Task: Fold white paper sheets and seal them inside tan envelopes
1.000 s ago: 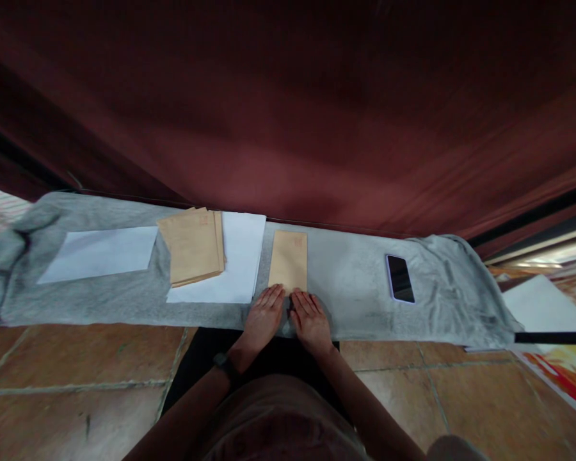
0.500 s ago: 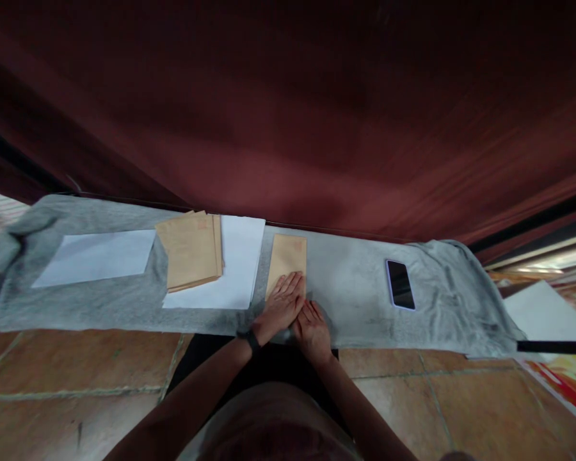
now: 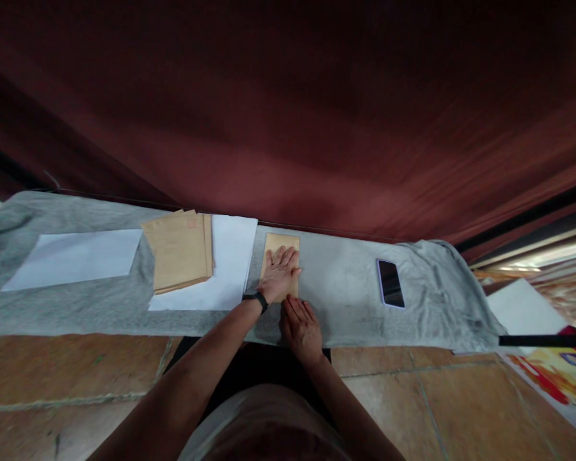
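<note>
My left hand, with a dark band at the wrist, lies flat on a brown paper envelope. Its fingers are spread and point away from me, covering the envelope's middle. At the envelope's near edge is my right hand, palm down, fingers side by side and slightly bent, fingertips at the paper. Whether its fingertips press on that edge or just beside it is hard to tell. To the left, a stack of brown envelopes rests partly on white paper sheets.
A grey cloth covers the narrow surface. On it are a folded white sheet at far left and a phone at right. Dark red fabric hangs behind. A colourful printed package lies at the right by the tiled floor.
My left hand has slid farther up the envelope and its fingers have spread. My right hand now sits apart from it at the near edge. The whole view has shifted slightly.
</note>
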A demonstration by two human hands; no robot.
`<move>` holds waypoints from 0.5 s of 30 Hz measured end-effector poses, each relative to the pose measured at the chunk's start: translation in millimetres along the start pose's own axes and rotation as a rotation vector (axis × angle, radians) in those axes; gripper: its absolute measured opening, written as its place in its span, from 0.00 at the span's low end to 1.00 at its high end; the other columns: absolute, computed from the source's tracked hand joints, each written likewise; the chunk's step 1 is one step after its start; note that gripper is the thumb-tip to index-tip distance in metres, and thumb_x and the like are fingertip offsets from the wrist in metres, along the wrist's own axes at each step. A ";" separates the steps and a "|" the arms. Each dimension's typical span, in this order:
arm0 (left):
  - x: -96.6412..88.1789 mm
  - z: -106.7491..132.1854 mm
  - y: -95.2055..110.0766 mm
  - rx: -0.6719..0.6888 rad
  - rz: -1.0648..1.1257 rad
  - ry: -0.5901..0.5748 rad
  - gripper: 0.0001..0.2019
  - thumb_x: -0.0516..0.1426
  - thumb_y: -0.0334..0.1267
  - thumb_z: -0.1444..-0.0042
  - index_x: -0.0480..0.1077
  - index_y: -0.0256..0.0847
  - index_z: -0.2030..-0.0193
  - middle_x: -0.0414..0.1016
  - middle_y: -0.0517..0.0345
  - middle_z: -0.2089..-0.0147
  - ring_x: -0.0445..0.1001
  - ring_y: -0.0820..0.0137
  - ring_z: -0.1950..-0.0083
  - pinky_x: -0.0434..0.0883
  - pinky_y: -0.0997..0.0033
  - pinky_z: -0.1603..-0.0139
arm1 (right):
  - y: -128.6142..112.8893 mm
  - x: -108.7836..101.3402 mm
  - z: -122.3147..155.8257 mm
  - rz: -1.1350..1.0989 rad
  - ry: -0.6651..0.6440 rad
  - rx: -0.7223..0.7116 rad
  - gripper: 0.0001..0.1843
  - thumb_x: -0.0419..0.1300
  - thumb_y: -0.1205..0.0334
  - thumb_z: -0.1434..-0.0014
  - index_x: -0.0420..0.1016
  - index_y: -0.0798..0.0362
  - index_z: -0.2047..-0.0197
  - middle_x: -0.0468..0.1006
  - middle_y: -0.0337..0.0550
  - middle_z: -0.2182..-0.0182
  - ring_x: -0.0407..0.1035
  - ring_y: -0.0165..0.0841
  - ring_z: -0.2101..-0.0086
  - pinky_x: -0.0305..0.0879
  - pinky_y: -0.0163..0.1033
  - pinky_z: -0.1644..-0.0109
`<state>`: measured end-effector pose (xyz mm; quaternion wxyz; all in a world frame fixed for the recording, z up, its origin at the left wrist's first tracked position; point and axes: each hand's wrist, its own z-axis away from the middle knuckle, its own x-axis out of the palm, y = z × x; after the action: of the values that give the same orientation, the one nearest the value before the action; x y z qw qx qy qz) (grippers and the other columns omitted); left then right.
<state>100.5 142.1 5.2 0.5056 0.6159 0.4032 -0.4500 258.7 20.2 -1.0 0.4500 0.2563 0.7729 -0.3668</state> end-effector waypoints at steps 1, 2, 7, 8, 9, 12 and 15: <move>-0.3 -4.0 -1.4 -0.007 0.001 -0.001 0.30 0.43 0.50 0.28 0.53 0.45 0.23 0.51 0.54 0.21 0.41 0.51 0.19 0.38 0.28 0.24 | -0.1 0.1 0.1 0.001 -0.004 0.000 0.25 0.52 0.66 0.31 0.69 0.55 0.32 0.73 0.48 0.35 0.67 0.38 0.36 0.57 0.48 0.27; -0.6 -7.5 -2.5 -0.013 0.002 -0.002 0.30 0.43 0.50 0.28 0.53 0.45 0.23 0.51 0.53 0.21 0.41 0.51 0.19 0.38 0.28 0.25 | -0.1 0.4 0.3 0.003 -0.006 -0.001 0.25 0.52 0.66 0.31 0.69 0.55 0.32 0.72 0.48 0.35 0.67 0.38 0.36 0.57 0.48 0.27; -1.9 -12.6 -5.9 -0.043 -0.001 -0.026 0.28 0.42 0.47 0.28 0.54 0.46 0.24 0.51 0.54 0.21 0.42 0.52 0.19 0.38 0.29 0.24 | 0.9 2.2 1.5 0.012 -0.007 -0.005 0.25 0.52 0.66 0.30 0.69 0.55 0.32 0.72 0.48 0.35 0.67 0.38 0.36 0.57 0.49 0.27; -2.2 -10.3 -6.6 -0.038 -0.003 -0.031 0.28 0.42 0.46 0.28 0.55 0.48 0.24 0.52 0.55 0.21 0.43 0.52 0.19 0.38 0.31 0.24 | 1.2 2.4 1.6 0.012 -0.005 -0.006 0.25 0.52 0.66 0.30 0.68 0.56 0.32 0.72 0.49 0.35 0.67 0.38 0.36 0.57 0.48 0.27; -2.5 -6.8 -7.5 -0.030 -0.004 -0.033 0.27 0.42 0.45 0.28 0.57 0.49 0.25 0.53 0.57 0.21 0.43 0.52 0.20 0.38 0.32 0.24 | 1.5 2.6 1.6 0.010 -0.002 -0.008 0.25 0.51 0.65 0.30 0.68 0.56 0.32 0.73 0.49 0.35 0.67 0.38 0.36 0.57 0.48 0.27; -3.6 10.4 -10.8 0.013 0.003 -0.046 0.26 0.43 0.45 0.29 0.59 0.50 0.26 0.54 0.59 0.21 0.45 0.54 0.20 0.41 0.37 0.23 | 2.5 3.6 1.7 0.007 0.010 -0.014 0.25 0.51 0.66 0.30 0.69 0.56 0.32 0.73 0.49 0.35 0.67 0.38 0.36 0.58 0.49 0.27; -4.8 34.5 -13.1 0.039 0.019 -0.075 0.27 0.42 0.44 0.28 0.58 0.46 0.25 0.55 0.56 0.22 0.47 0.58 0.20 0.45 0.43 0.22 | 3.2 6.3 2.2 0.011 0.028 -0.016 0.26 0.51 0.67 0.32 0.69 0.56 0.32 0.74 0.49 0.36 0.68 0.38 0.37 0.58 0.49 0.27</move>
<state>81.7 110.0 3.4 0.5126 0.6121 0.3691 -0.4758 259.2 20.8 -8.3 0.4432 0.2621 0.7805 -0.3547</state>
